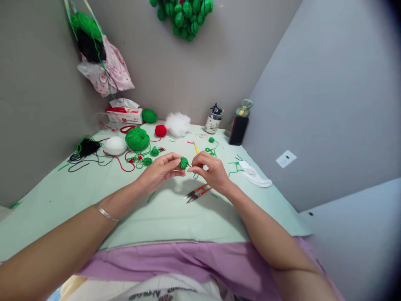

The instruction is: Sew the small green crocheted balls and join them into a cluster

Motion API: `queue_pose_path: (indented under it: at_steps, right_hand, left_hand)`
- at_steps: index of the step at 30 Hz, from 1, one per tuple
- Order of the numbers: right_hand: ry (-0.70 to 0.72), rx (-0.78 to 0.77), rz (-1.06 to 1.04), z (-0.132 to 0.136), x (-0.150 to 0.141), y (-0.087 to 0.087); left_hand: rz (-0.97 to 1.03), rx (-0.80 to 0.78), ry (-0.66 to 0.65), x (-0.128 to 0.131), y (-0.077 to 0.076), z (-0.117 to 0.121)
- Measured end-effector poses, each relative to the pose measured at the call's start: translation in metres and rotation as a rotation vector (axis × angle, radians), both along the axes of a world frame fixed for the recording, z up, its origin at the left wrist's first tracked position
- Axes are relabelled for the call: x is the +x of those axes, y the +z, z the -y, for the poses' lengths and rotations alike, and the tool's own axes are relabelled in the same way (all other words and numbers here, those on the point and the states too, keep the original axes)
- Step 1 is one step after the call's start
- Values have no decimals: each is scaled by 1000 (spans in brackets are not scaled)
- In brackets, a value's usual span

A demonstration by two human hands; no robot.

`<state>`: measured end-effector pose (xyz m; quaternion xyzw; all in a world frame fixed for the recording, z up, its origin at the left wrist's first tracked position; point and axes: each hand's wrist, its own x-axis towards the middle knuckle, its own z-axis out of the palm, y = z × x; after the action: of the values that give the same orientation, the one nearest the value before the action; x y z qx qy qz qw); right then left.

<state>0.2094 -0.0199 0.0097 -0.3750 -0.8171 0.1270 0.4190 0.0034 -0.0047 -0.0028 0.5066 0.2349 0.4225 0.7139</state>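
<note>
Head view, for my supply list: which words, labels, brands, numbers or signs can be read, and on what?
Nothing reads clearly enough to quote.
Tissue box: markings on its red and white front, too small and blurred.
White cloth at the bottom edge: dark lettering, upside down and blurred.
Patterned jar: dark print; I cannot tell if it includes words.
</note>
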Motion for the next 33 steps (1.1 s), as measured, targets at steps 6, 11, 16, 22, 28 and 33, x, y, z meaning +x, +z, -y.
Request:
queue_pose_path:
  at_steps: [6, 11, 16, 22, 28, 33]
  right_hand:
    - [6, 29, 7, -2, 2, -1]
    - [-35, 12, -17, -1, 0, -3]
    - [-22, -114, -25, -1, 0, -1]
    - [43, -353, -209, -3, 6, 11]
    - [93, -743, -437, -2, 0, 9]
    - [88, -799, -496, 2, -8, 7]
  left_hand:
    - [-9, -8, -15, 1, -1, 1]
    - [-9, 5, -19, 2, -2, 2]
    - [-15, 6, -3, 1, 1, 2]
    - [-73, 5, -72, 2, 3, 4]
    - [-160, 23, -107, 4, -3, 4]
    - [-186, 38, -102, 6, -4, 6]
